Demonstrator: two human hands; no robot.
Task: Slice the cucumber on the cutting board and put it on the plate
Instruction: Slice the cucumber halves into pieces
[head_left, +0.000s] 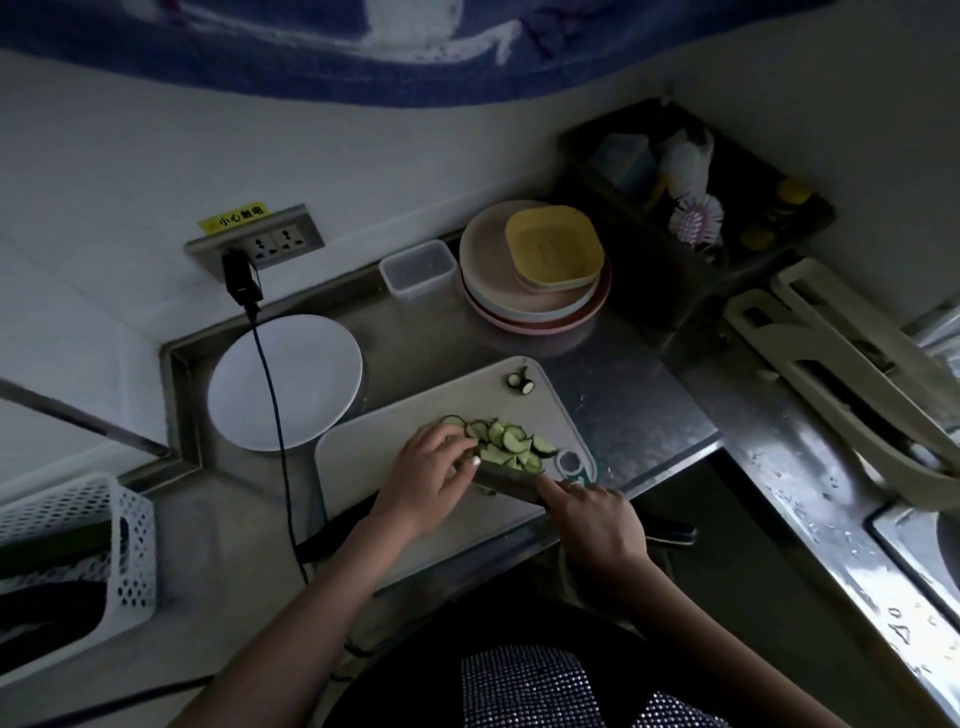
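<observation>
View from above of a steel counter (613, 379) in dim light. At the centre of the frame lies a pale cutting board (415, 462), and on its right part sits a heap of cucumber slices (506, 441); two cut end pieces (521, 381) lie apart from the heap near the board's upper right corner. The left hand (431, 478) rests on the left edge of the heap with its fingers bent over the slices, touching them. The right hand (592, 519), lower right of the heap, is curled around a knife (506, 484) whose blade lies low against the board just below the slices, the forefinger stretched along the blade's back (the dark handle juts out to the right of the hand). To the left of the board, touching its upper left edge, stands a white plate (284, 382) with nothing on it; a black cable (270, 395) runs down across it from a plug in the wall socket (260, 244). In the upper centre are a clear lidded box (418, 267) and a stack of plates (535, 270) topped by a yellow dish. A white mesh basket (78, 545) occupies the lower left.
</observation>
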